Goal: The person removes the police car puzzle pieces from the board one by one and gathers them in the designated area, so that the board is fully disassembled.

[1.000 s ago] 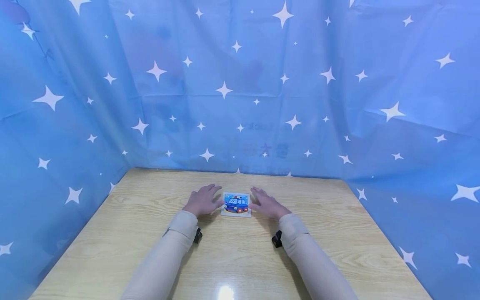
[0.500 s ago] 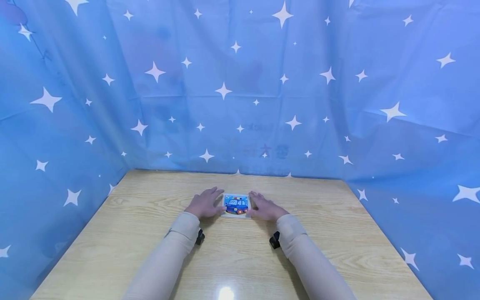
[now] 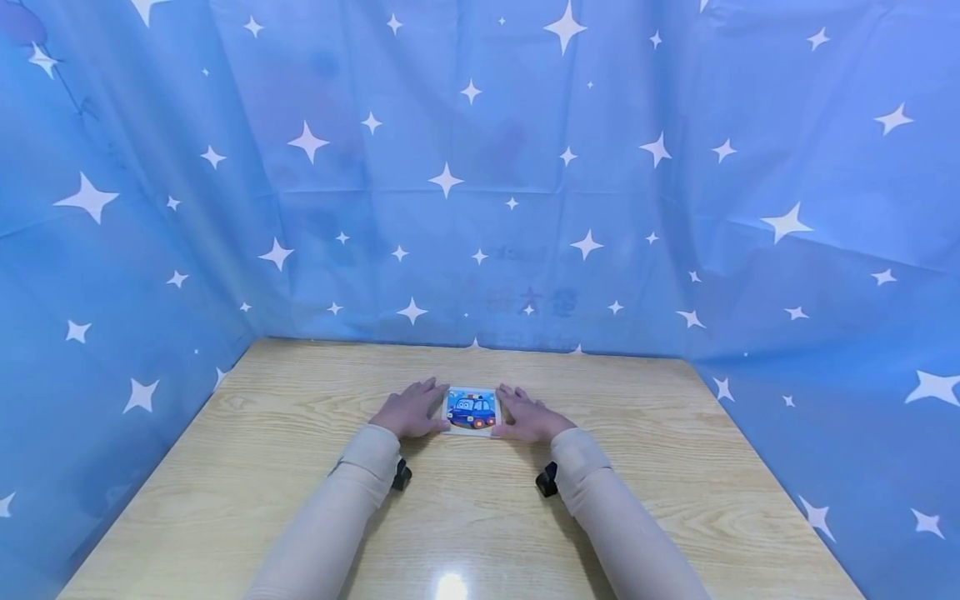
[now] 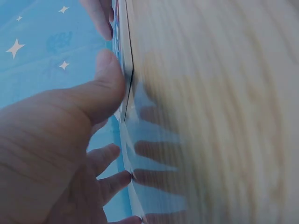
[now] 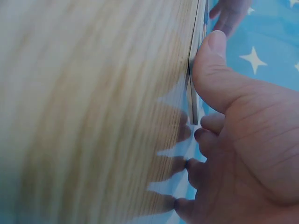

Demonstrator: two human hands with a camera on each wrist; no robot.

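Note:
A small flat picture board (image 3: pixel 471 410) with a pale border and a blue cartoon police car lies on the wooden table between both hands. The left hand (image 3: pixel 411 409) holds its left side, thumb at the near corner and index fingertip at the far one. Holding the right side in the same way is the right hand (image 3: pixel 531 416). In the left wrist view, the thumb (image 4: pixel 110 74) presses on the board's near edge while the other fingers reach down to the table. The right wrist view shows the right thumb (image 5: pixel 212 65) against that edge, its other fingertips low at the tabletop.
The light wooden table (image 3: pixel 480 517) stretches around the board and reflects a bright light near its front. A blue curtain (image 3: pixel 480 208) with white stars hangs behind it and along both sides. Each wrist carries a small black camera (image 3: pixel 402 475).
Both hands have come down and inward from beside the board onto its sides. The thumbs have moved from over the picture to its near corners. The board has stayed in about the same place.

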